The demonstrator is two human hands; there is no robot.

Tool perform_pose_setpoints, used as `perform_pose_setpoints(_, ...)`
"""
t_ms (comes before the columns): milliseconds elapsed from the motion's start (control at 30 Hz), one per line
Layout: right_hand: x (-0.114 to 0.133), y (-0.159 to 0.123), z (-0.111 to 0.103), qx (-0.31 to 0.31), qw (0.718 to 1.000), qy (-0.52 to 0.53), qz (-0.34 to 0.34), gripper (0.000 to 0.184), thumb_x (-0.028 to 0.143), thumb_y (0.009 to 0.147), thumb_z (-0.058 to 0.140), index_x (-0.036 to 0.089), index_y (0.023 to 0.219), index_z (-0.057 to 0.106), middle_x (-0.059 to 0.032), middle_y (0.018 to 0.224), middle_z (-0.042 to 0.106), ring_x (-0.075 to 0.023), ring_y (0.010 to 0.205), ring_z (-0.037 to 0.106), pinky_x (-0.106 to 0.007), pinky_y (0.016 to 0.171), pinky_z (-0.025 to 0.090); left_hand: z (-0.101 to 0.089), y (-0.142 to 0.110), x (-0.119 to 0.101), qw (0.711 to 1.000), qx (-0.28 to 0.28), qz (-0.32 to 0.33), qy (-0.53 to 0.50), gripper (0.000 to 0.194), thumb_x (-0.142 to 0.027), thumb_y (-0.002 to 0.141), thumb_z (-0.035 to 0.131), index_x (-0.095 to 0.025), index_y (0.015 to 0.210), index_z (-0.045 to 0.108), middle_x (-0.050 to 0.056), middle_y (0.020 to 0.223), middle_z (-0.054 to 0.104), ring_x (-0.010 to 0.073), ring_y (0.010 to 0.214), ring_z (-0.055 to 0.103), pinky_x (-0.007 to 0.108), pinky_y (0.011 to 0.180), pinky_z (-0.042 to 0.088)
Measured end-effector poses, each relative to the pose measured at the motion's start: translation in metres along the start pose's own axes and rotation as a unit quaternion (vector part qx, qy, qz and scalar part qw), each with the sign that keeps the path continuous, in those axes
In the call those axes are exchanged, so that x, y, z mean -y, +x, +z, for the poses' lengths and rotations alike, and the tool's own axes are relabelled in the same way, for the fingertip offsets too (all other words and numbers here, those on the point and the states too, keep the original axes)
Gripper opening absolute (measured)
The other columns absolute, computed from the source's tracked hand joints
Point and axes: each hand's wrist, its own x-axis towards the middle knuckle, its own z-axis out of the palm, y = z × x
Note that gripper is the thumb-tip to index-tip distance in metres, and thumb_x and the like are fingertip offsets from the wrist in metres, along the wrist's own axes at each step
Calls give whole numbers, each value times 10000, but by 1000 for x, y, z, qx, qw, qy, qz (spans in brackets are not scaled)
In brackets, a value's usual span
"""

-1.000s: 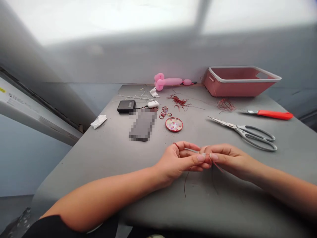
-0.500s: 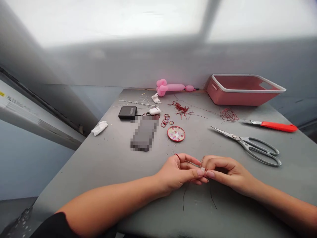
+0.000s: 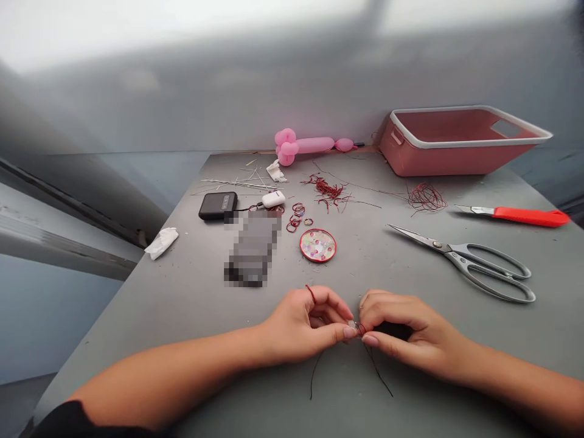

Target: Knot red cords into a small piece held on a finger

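Over the near part of the table, my left hand (image 3: 308, 325) pinches a small pale bead (image 3: 351, 324) between thumb and fingertips. A thin dark red cord (image 3: 378, 371) runs from there, one end hanging down in front of my right hand. Another thin end hangs below my left hand. My right hand (image 3: 413, 331) is closed at the cord just right of the bead, its fingers curled and the thumb near the index fingertip. How the cord passes through the bead is too small to tell. A red cord ring sits round a finger of my left hand.
Beyond my hands lies a round dish of beads (image 3: 318, 246), with small rings (image 3: 295, 217) behind it. Scissors (image 3: 460, 261), a red-handled knife (image 3: 529, 216) and tangled red wire (image 3: 427, 198) lie right. A pink bin (image 3: 433, 159), balloon (image 3: 314, 145), and black power bank (image 3: 218, 205) stand farther back.
My view has shifted a little. My right hand's fingers have moved back from the left fingertips and curled more, and the cord end below it now shows clearly. The left hand keeps its pinch.
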Motion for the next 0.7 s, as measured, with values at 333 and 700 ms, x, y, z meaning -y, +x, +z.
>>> perform_pose_setpoints(333, 0, -2, 2, -24, 999, 1, 29, 177, 230, 906, 564, 168, 762, 643, -30, 715, 644, -107, 695, 594, -211, 662, 484, 0, 1, -1, 999, -2, -29, -25, 437, -423, 621, 845, -125, 819, 594, 21, 712, 684, 88, 678, 640, 231, 689, 477)
perform_pose_setpoints(700, 0, -6, 3, -14, 998, -2, 54, 227, 277, 924, 535, 163, 758, 640, -35, 718, 633, -113, 699, 581, -225, 667, 478, -5, 2, 4, 1000, 7, -7, -26, 424, -369, 666, 830, -152, 941, 591, 16, 726, 706, 129, 724, 673, 283, 755, 501)
